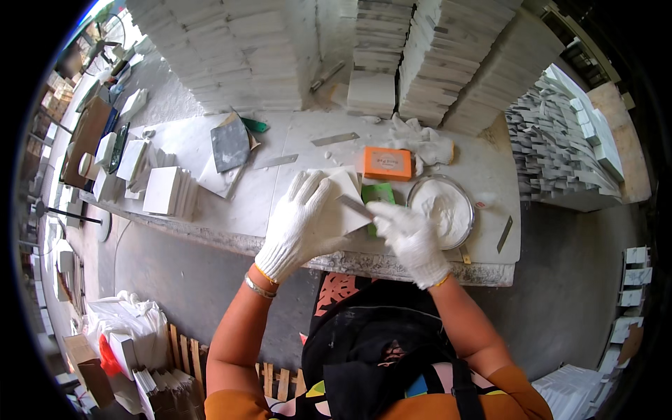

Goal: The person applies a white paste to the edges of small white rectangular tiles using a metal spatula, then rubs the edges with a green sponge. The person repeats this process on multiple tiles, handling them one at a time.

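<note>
My left hand [297, 220], in a white knit glove, lies flat with outstretched fingers on a square white tile [344, 218] near the table's front edge. My right hand [411, 241], gloved too, is closed around a thin metal scraper blade [355, 206]. The blade's tip reaches over the tile's right side. A green packet or box [379, 192] sits beside the tile, partly covered by it and my right hand. Just right of that hand is a round metal bowl [472, 218] holding white powder or paste [439, 206]. Behind it lies an orange box [387, 164].
Tall stacks of white tiles [231, 56] line the table's back. Flat metal strips [334, 139] lie about, one [505, 234] at the right edge. A crumpled glove [421, 143] rests behind the bowl. Dark grey sheets [230, 145] and upright tiles [163, 190] stand left.
</note>
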`<state>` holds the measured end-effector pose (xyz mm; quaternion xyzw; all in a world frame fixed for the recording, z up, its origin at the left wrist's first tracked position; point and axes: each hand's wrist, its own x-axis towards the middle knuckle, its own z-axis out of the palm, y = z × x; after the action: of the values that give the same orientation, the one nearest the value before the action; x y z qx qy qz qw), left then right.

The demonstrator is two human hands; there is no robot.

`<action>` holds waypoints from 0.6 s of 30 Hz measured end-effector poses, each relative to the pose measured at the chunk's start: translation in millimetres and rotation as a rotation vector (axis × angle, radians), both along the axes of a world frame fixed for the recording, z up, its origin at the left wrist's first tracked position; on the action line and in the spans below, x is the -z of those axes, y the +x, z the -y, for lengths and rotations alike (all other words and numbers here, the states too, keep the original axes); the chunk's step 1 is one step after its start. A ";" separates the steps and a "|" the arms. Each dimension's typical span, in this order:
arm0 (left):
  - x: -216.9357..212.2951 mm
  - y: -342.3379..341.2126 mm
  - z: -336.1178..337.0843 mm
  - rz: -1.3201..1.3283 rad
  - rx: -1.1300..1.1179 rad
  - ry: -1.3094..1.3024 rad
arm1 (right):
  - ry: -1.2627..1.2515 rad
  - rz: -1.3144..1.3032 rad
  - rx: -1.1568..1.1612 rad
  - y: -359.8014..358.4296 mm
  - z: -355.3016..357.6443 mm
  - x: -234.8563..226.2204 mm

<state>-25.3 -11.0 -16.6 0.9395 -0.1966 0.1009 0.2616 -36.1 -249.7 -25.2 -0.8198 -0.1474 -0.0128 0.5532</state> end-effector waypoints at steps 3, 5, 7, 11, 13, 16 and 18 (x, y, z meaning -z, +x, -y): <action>-6.2 0.2 3.9 -0.022 -0.001 0.013 | -0.054 -0.041 -0.011 16.9 15.6 -10.1; -12.8 1.6 7.3 -0.059 0.018 -0.027 | -0.070 0.047 -0.056 23.5 14.6 -0.6; -9.3 0.6 4.6 -0.006 0.027 -0.009 | -0.087 0.111 -0.079 24.9 9.7 7.9; 2.3 -0.3 2.1 0.083 0.004 0.008 | -0.189 0.201 -0.104 10.8 1.6 6.4; -3.9 1.2 5.1 0.040 0.003 -0.025 | -0.223 0.231 -0.111 7.7 -1.3 3.7; -9.7 1.9 4.5 0.022 0.035 -0.019 | -0.186 0.218 -0.083 14.3 1.5 7.8; -9.7 1.1 3.2 0.010 0.038 -0.006 | -0.139 0.189 -0.065 15.5 0.1 8.1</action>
<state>-24.2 -14.2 -6.9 0.9343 -0.2152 0.1012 0.2654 -20.6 -249.7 -33.3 -0.8462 -0.2259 -0.0619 0.4786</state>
